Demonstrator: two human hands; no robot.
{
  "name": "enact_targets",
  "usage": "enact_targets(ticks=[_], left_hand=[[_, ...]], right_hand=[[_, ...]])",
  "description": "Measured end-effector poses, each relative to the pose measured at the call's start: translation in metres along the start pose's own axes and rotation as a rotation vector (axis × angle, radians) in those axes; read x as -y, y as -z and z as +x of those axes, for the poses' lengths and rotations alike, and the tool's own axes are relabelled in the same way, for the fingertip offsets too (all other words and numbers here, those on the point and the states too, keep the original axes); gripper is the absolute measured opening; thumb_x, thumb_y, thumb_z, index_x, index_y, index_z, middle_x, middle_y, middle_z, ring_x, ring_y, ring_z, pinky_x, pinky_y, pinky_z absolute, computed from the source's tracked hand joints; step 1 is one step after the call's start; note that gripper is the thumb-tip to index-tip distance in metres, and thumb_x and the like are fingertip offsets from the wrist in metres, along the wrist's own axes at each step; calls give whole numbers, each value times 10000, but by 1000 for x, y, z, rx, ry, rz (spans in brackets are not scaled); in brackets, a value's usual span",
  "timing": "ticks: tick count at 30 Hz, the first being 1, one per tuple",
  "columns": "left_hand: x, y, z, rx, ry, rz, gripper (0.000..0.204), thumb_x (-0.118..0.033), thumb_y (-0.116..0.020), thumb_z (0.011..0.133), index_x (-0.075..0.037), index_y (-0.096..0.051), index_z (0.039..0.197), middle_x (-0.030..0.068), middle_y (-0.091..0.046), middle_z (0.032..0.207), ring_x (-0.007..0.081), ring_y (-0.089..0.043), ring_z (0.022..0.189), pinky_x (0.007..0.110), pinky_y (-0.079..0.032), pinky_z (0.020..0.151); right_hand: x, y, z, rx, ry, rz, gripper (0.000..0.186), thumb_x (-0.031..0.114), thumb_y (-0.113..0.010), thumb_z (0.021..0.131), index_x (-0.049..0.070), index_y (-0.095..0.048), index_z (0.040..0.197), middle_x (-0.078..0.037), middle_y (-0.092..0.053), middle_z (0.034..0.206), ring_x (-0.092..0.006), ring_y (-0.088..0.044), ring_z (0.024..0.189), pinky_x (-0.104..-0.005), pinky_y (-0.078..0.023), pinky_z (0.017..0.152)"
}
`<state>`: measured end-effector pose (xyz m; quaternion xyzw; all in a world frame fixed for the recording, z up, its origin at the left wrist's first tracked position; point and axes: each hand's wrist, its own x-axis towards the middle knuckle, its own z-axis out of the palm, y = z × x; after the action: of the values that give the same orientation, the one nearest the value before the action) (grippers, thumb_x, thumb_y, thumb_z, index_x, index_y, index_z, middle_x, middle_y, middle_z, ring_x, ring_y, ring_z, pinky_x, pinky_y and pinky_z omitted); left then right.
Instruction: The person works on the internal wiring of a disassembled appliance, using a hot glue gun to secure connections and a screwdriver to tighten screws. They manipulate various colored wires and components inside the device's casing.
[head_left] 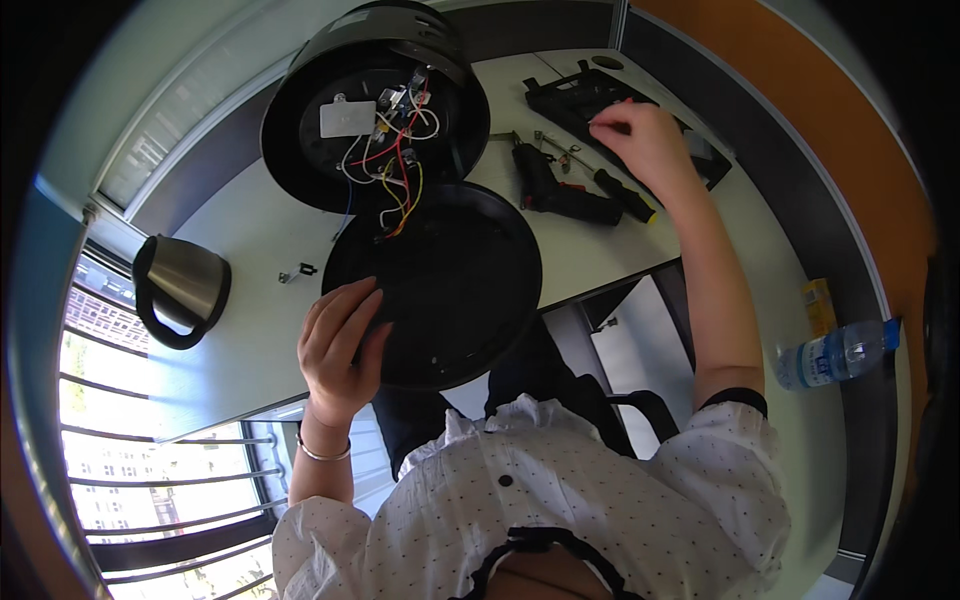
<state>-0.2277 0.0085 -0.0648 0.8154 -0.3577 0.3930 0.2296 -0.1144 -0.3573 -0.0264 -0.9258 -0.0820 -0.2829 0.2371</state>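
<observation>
My left hand (342, 345) is at the left edge of a round black cover (460, 290), its fingers stretched and the thumb apart. Whether it touches the cover I cannot tell. Beyond lies a black pot-shaped appliance housing (290, 140), its open underside facing me. Red, white and yellow wires (400, 150) and a pale metal plate (347, 119) show inside, and some wires hang onto the cover. Over a black tool case (565, 100) my right hand (645, 145) is closed in a pinch; anything between its fingertips is too small to make out.
A black power screwdriver (550, 185) and a yellow-ended hand screwdriver (622, 195) lie near the case, beside small metal parts (565, 155). Left on the table are a metal bracket (297, 272) and a steel kettle (185, 290). At right: a water bottle (835, 357), a yellow box (818, 305).
</observation>
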Motion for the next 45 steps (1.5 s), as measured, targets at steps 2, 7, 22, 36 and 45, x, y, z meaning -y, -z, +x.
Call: enact_targets(ticks=[2,7,22,36,45], left_hand=[[2,0,1,15,13,-10,294,28,-697,671,26,-675,964,148,-670,1016,300,-650,926,356,-531,800],[7,-1,1,7,23,-21,281,31,-697,668,24,-677,948,151,-672,1005,300,-653,912,352,-536,788],[-1,64,97,173,-188,-730,860,-231,-766,734,113,-314,1380,222,-655,1009,246,-661,835,326,-527,738],[10,58,77,26,-119,-765,966,-455,-723,733,108,-294,1391,212,-666,994,214,-670,759,283,-540,635],[-1,63,56,-178,196,-648,945,-527,-691,767,103,-336,1375,206,-677,977,195,-677,718,263,-552,588]], right_hand=[[-19,-18,12,169,-75,-139,137,183,-655,788,130,-733,888,-71,-701,846,-267,-666,795,-377,-522,737],[-48,-57,30,352,-9,-284,152,170,-670,780,134,-727,917,-65,-690,926,-251,-652,888,-370,-515,766],[-59,-105,62,362,66,-297,226,178,-622,799,129,-705,1003,-101,-673,1001,-294,-647,910,-370,-510,774],[-44,-77,13,309,204,-258,225,71,-675,734,110,-705,953,-81,-622,954,-280,-603,946,-367,-498,803],[-61,-81,22,394,335,-374,210,56,-675,721,135,-699,915,-27,-572,981,-224,-559,1026,-365,-505,827]])
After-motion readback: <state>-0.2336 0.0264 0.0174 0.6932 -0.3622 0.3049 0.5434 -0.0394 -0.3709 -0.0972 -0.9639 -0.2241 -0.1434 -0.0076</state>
